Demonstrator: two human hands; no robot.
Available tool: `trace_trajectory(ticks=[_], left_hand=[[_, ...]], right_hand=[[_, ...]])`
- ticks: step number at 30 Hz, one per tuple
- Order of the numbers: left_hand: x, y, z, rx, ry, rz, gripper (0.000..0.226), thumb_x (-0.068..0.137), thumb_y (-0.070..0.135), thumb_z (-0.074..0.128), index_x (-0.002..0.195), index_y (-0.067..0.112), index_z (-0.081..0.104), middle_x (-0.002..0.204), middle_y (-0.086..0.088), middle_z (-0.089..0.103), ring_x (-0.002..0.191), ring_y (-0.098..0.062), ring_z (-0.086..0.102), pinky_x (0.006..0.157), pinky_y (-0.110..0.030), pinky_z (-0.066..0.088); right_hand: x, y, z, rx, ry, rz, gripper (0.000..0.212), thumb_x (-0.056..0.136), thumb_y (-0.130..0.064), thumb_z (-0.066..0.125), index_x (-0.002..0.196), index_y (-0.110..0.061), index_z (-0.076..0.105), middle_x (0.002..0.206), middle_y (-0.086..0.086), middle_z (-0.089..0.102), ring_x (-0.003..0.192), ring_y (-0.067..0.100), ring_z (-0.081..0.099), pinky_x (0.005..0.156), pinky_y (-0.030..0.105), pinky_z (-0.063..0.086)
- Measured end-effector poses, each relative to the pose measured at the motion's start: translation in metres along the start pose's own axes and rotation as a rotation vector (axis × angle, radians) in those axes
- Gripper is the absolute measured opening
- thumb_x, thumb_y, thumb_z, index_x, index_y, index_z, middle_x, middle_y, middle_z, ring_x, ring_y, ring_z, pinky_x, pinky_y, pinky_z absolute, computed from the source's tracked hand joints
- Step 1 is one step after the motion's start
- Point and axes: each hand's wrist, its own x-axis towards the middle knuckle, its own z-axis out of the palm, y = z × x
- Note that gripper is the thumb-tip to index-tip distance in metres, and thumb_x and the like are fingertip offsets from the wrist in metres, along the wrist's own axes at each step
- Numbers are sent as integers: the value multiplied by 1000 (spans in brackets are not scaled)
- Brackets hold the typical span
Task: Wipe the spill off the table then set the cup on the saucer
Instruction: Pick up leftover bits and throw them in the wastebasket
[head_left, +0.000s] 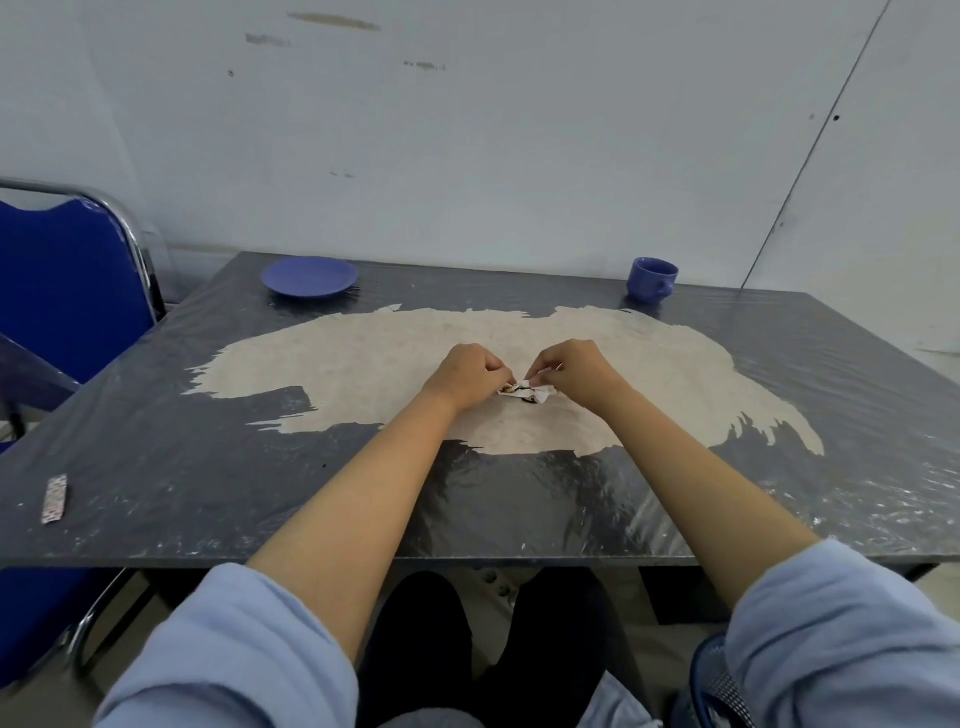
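Both hands, left hand (467, 375) and right hand (576, 370), pinch with curled fingers a small crumpled white stained tissue (527, 393) between them, on the worn dark table (208, 467); round blue ceramic cup (651, 279) and flat blue saucer (309, 276) stand far behind, well apart

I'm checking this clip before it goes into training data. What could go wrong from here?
Both the left hand and right hand pinch a small stained tissue; it looks too small and may smear or tear. The cup and saucer sit far apart at the back, so a long reach could knock the cup.
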Motion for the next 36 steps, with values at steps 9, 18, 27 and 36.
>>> trace_trajectory(ticks=[9,18,27,36], left_hand=[[1,11,-15,-10,-191,-110,24,84,18,67,103,11,79,108,-7,76,106,-17,65,87,-24,52],[3,23,-17,-6,-305,-215,29,84,19,68,109,6,76,111,-10,74,112,-19,64,105,-34,46],[4,19,-20,-252,-359,-361,72,96,31,7,86,4,73,94,-3,74,86,-18,52,118,-46,22],[9,15,-17,-258,-337,-392,93,96,37,-9,77,17,81,136,-20,57,127,-28,46,122,-45,18]], right_hand=[[-6,1,-19,64,-222,126,23,84,-29,61,96,-26,81,100,-1,76,82,12,69,80,27,56],[-11,-2,-28,134,-357,168,40,81,-8,68,119,-22,67,114,5,64,101,18,67,70,19,56],[-11,-9,-15,-34,-215,139,81,49,-61,85,118,-25,62,102,-2,69,88,12,68,72,27,55],[-13,-26,6,-272,22,145,61,49,-71,79,73,-15,80,65,0,73,62,15,65,55,28,48]])
